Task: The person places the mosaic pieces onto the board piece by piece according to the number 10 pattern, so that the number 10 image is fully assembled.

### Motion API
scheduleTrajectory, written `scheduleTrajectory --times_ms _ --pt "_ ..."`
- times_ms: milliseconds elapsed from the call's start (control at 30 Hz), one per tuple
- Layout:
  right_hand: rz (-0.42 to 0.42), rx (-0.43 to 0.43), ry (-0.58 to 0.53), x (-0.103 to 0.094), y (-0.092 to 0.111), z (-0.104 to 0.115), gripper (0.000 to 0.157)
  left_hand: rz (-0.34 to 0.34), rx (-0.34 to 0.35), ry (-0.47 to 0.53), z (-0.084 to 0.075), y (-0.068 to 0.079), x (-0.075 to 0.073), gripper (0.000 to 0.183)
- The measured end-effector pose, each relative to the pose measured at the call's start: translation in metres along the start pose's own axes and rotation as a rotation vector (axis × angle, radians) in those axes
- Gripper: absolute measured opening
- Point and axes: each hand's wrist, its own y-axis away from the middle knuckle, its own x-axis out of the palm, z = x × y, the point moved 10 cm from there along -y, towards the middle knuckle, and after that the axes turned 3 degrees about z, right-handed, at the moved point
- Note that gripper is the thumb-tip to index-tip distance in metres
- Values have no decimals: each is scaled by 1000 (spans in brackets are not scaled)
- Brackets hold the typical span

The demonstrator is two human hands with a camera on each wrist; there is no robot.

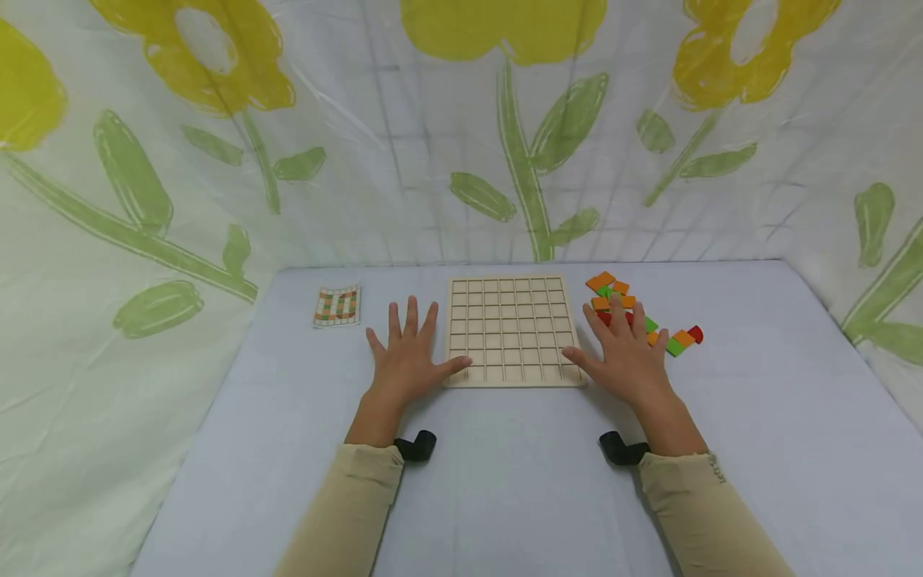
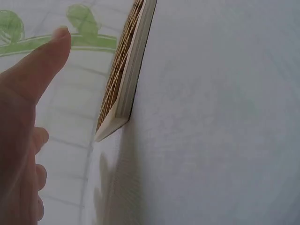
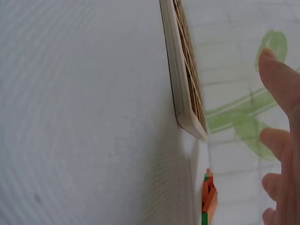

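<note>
A square wooden grid board (image 1: 510, 328) lies flat on the table, its cells bare. At its left edge my left hand (image 1: 405, 361) is spread with straight fingers, the thumb overlapping the board's near-left corner in the head view. My right hand (image 1: 627, 361) is spread the same way at the right edge, its thumb over the near-right corner. Neither hand holds anything. Beyond the right fingers, partly hidden by them, lie several small orange, green and red pieces (image 1: 602, 281). In the right wrist view some pieces (image 3: 209, 199) show past the board (image 3: 180, 84).
A small card (image 1: 337, 306) with a coloured grid pattern lies on the table left of the board. The table (image 1: 505, 473) has a white cover. Behind it hangs a curtain (image 1: 346, 176) painted with yellow flowers. Each wrist wears a black camera (image 1: 417, 446).
</note>
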Motion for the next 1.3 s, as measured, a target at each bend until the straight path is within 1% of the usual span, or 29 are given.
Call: scheduleTrajectory --times_ms 167,433,633,700,800,900,1000,1133,1233,1300 --pt "8 11 -10 1 0 -1 98 31 -18 -4 3 1 2 105" --pt "37 26 -14 4 0 -2 102 45 -21 -6 7 0 5 106" --pt "48 33 -8 4 1 -2 102 95 -17 -9 7 -2 10 105" --pt "44 35 -16 3 1 -3 101 120 -6 14 7 -2 13 102" --pt "22 36 -25 1 -2 -8 99 149 20 102 6 -3 17 97" --pt "-4 45 -69 -4 -5 -20 95 165 49 218 5 -4 22 90" --pt "-33 66 -134 -12 -9 -38 90 163 72 309 7 -6 27 82" --pt "-57 132 -208 -20 -8 -72 83 150 93 367 11 -9 31 73" --pt "-46 175 -239 -23 -4 -93 79 139 102 405 15 -10 31 65" --pt "-27 197 -249 -25 -2 -104 76 129 99 440 17 -10 29 60"
